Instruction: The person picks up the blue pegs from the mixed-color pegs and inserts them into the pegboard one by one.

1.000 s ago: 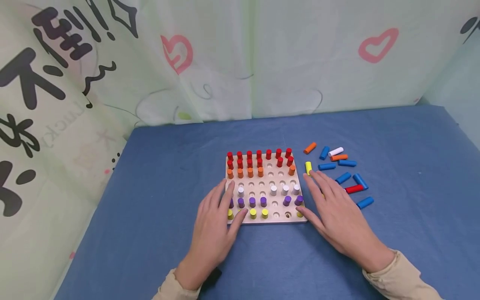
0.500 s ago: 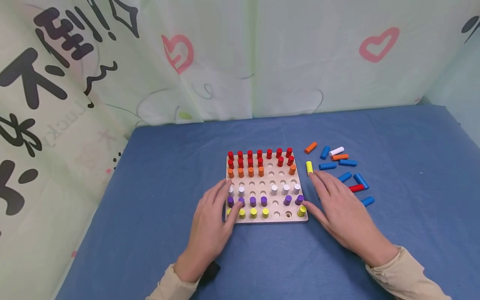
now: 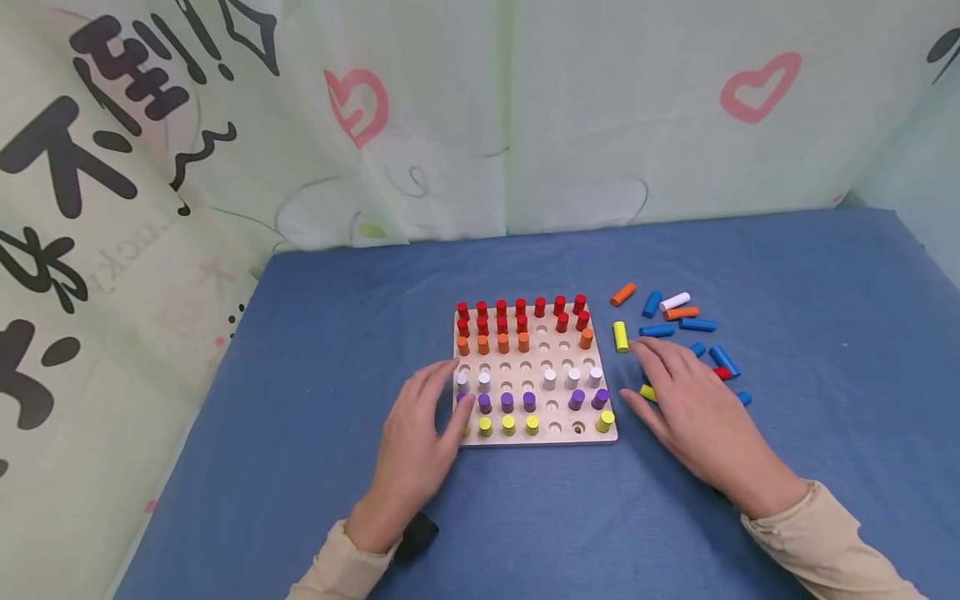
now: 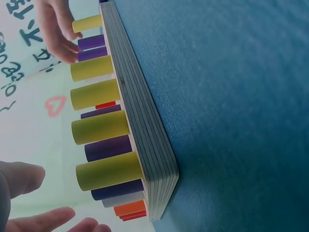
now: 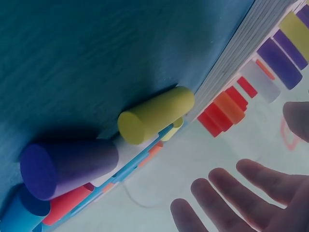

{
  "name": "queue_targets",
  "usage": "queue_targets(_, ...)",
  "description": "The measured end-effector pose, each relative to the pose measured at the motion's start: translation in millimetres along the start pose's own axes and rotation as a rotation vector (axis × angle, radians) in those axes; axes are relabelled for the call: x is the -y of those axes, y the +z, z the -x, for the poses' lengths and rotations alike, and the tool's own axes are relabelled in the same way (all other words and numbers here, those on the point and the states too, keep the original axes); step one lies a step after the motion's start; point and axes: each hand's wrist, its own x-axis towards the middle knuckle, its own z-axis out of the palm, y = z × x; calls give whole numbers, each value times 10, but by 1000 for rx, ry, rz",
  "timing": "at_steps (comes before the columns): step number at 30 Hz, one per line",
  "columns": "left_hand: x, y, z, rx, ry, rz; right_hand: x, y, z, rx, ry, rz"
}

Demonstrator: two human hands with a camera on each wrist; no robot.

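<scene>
A wooden pegboard (image 3: 555, 438) lies on the blue cloth with rows of upright red, orange, white, purple and yellow pegs; some holes are bare. My left hand (image 3: 412, 442) is at the board's left edge, thumb over the left ends of the front rows, fingers spread and holding nothing. Just right of the board, my right hand (image 3: 697, 417) hovers with spread, empty fingers. Beneath it in the right wrist view lie a yellow peg (image 5: 154, 113), a purple peg (image 5: 67, 166) and a red peg (image 5: 67, 203). The front-right yellow peg (image 3: 605, 422) leans slightly.
Several loose blue, orange and white pegs lie right of the board, among them a blue peg (image 3: 698, 325) and a white peg (image 3: 675, 302). Another yellow peg (image 3: 620, 337) lies close to the board's right edge. A printed curtain (image 3: 570, 125) hangs behind the table.
My right hand has moved right, off the front-right yellow peg and away from the board. The left hand has drawn slightly left, uncovering more front-row pegs.
</scene>
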Motion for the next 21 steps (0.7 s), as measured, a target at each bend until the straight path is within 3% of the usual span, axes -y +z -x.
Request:
queue_targets(11,38,-19,-59,23,-65,98,-83,-28,-27,29,-7,-20)
queue_targets(21,85,-28,-113,8,-65,138,-178,-25,-61,49,-12,-16)
